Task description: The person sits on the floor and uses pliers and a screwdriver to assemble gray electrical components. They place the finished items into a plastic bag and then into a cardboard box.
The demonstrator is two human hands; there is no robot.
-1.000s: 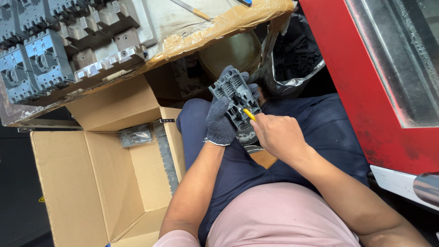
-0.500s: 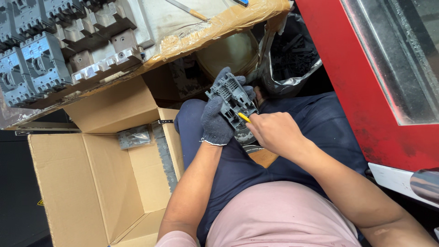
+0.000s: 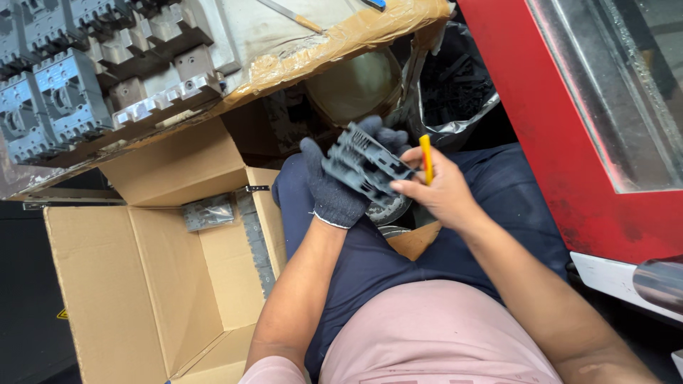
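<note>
Plastic housing [image 3: 366, 165] sits above your lap, clamped in the curled fingers of your gloved left hand [image 3: 334, 188] for support, while your bare right hand [image 3: 442, 188] at 3 o'clock pinches a yellow-handled tool [image 3: 425, 158] against its edge.

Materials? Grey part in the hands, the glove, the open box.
Grey part: looks like moulded plastic, matte, with ribs and slots. Glove on left hand: dark knit fabric, by its visible weave and pale cuff edge. Open box: brown corrugated cardboard, with creased flaps.
</note>
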